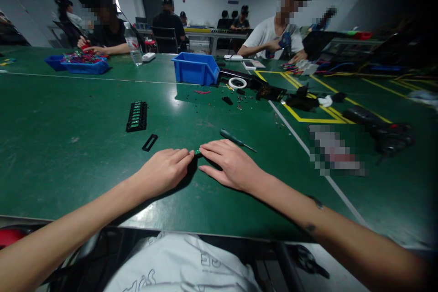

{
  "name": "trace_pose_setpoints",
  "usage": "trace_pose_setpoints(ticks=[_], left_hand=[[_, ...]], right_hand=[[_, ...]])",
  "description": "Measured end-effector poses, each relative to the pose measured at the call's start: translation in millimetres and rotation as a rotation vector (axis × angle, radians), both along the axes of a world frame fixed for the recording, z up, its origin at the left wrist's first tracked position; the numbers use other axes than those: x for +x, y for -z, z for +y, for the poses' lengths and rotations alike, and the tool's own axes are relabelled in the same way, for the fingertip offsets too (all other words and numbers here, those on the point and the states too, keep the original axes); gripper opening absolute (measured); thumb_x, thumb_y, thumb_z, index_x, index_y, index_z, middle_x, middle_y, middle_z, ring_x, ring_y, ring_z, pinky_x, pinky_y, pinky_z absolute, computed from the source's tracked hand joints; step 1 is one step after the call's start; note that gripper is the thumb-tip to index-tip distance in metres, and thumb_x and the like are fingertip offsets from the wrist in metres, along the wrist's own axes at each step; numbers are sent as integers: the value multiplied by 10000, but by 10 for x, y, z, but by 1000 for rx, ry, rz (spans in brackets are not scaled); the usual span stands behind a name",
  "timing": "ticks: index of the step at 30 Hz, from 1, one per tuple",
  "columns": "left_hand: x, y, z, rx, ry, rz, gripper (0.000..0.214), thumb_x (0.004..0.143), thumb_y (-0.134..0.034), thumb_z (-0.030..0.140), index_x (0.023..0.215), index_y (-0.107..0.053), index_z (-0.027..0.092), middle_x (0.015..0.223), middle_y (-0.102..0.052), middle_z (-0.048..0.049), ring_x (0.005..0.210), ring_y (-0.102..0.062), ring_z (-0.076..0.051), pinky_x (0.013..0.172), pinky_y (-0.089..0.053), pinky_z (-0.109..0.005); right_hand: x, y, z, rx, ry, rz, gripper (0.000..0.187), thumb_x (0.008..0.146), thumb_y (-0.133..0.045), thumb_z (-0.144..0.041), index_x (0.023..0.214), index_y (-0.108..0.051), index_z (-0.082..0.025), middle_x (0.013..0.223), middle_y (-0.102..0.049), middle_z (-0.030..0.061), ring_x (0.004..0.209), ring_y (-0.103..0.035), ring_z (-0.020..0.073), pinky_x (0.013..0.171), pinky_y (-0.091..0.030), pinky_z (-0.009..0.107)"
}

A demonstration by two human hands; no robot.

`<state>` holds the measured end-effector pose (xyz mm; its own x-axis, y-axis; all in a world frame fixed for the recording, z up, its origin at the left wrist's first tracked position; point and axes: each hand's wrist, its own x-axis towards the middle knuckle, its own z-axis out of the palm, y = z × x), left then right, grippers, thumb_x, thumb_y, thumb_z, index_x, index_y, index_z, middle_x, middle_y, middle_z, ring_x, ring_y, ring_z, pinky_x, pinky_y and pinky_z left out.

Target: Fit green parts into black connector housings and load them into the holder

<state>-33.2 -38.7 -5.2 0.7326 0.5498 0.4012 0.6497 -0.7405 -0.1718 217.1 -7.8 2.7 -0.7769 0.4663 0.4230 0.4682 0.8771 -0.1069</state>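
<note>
A small green circuit board piece [197, 152] in a dark frame sits between my hands, mostly hidden by the fingers. My left hand [167, 169] is closed, its thumb and fingers pinching the left end of the piece. At the right end, the fingertips of my right hand [231, 162] touch it; that thumb stands apart below, so the hand is open. Just beyond my right hand lies a screwdriver [237, 140] with a dark green handle. An empty black rectangular frame [149, 143] lies up and left of my left hand, near a row of black frames with green boards [137, 116].
A blue bin [195, 68] stands further back, with a white ring [237, 83], loose screws and black parts to its right. A black power tool [379, 130] lies at right. Across the green table [85, 137] are a water bottle [132, 44], wire-filled blue trays [85, 66] and co-workers.
</note>
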Motion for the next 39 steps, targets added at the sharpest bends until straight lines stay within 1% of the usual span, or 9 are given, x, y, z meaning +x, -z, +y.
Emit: trace_pose_setpoints(ticks=[6, 11, 15, 19, 24, 28, 32, 36, 39], left_hand=[[70, -3, -18, -18, -22, -2, 211, 986, -433, 107, 1119, -596, 103, 870, -647, -67, 726, -661, -180, 624, -540, -292], [145, -3, -12, -42, -78, 19, 149, 973, -438, 103, 999, -581, 137, 832, -615, -50, 693, -645, -180, 596, -526, -286], [175, 19, -6, -52, -113, 34, 123, 980, -459, 118, 987, -580, 138, 830, -609, -46, 694, -647, -192, 589, -522, -297], [161, 46, 7, -57, -133, 9, 121, 1010, -463, 143, 1010, -583, 148, 836, -614, -34, 683, -643, -184, 580, -502, -288], [110, 51, 72, -75, -108, -20, 160, 1047, -437, 171, 987, -584, 157, 810, -601, -19, 683, -620, -163, 594, -472, -269], [79, 22, 153, -45, -59, 0, 204, 1053, -407, 154, 938, -575, 156, 790, -588, -18, 668, -591, -155, 592, -447, -270], [53, 2, 251, -21, -11, 29, 205, 1055, -415, 174, 935, -580, 158, 789, -586, -15, 654, -570, -139, 582, -422, -262], [24, 40, 339, -7, 40, 26, 211, 1058, -416, 192, 954, -596, 158, 790, -589, -15, 654, -564, -128, 584, -411, -254], [8, 79, 359, -3, 39, -9, 214, 1062, -415, 202, 977, -606, 158, 796, -596, -15, 659, -567, -127, 583, -409, -251]], right_hand=[[-29, 25, 11, 2, -12, 30, 341, 1018, -587, -361, 1243, -673, -119, 1268, -706, 157, 1194, -638, 288, 1021, -513, 461], [-46, 60, 36, 20, -21, 63, 287, 1013, -594, -326, 1199, -692, -131, 1252, -716, 153, 1181, -647, 285, 1012, -521, 463], [-54, 74, 60, 26, -32, 72, 261, 1020, -576, -302, 1169, -695, -124, 1237, -720, 146, 1163, -653, 280, 1011, -516, 450], [-56, 82, 57, 38, -32, 61, 268, 1024, -568, -288, 1190, -677, -108, 1230, -716, 157, 1166, -646, 283, 1001, -516, 446], [-67, 72, 18, 63, 6, 29, 245, 1021, -564, -259, 1187, -667, -112, 1199, -718, 167, 1142, -647, 287, 955, -528, 451], [-75, 59, -12, 90, 37, 6, 248, 1028, -542, -260, 1175, -672, -108, 1165, -724, 170, 1118, -652, 288, 922, -535, 448], [-79, 61, -23, 116, 64, 7, 255, 1033, -517, -242, 1165, -675, -91, 1156, -726, 170, 1083, -658, 282, 922, -531, 446], [-81, 64, -20, 124, 83, 9, 240, 1026, -524, -225, 1162, -675, -98, 1162, -728, 159, 1079, -656, 281, 935, -519, 451], [-79, 61, -16, 123, 93, 11, 237, 1025, -526, -220, 1166, -677, -104, 1165, -729, 152, 1085, -656, 280, 943, -515, 449]])
